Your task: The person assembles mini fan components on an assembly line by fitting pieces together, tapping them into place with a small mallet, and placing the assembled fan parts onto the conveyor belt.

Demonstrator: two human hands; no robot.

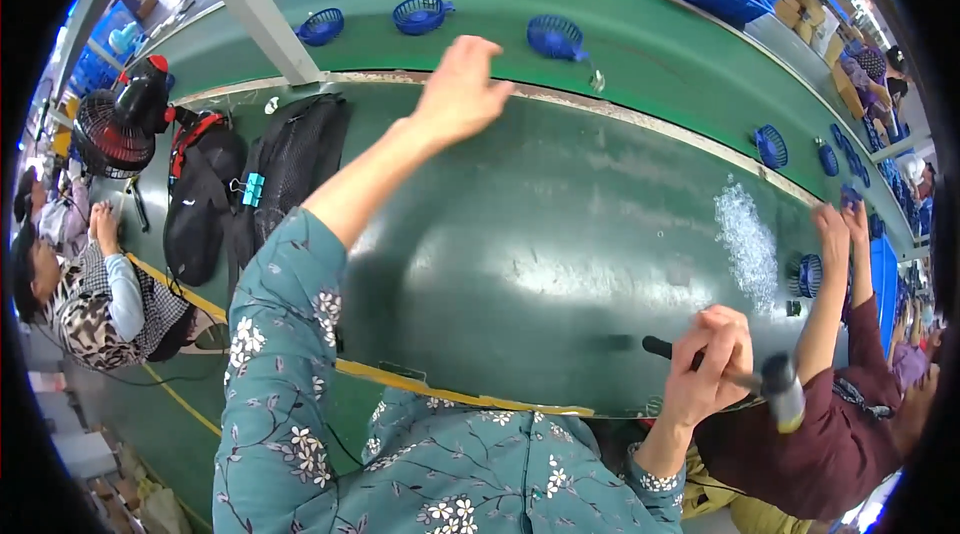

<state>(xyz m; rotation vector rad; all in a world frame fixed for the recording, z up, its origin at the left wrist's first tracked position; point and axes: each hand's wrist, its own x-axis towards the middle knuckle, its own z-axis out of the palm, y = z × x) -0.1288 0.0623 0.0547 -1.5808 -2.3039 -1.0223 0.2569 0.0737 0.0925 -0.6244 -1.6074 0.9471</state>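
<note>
My left hand (462,92) reaches out over the edge of the green conveyor belt (660,84), its thumb apart from the fingers and nothing visible in it. Closest to it on the belt are two small blue plastic baskets, one basket (420,16) beyond it and another basket (556,37) to its right, neither touched. Low on the right, my right hand (708,359) is closed around a hammer (783,394) with a dark handle end and a thick cylindrical head. The hammer is held above the front edge of the green worktable (520,274).
A pile of small clear pieces (745,244) lies on the table's right side. Close on the right, a co-worker's hands (835,224) hold a blue part. Black bags (290,164) and a fan (115,129) stand left. A metal post (245,4) rises beside the belt.
</note>
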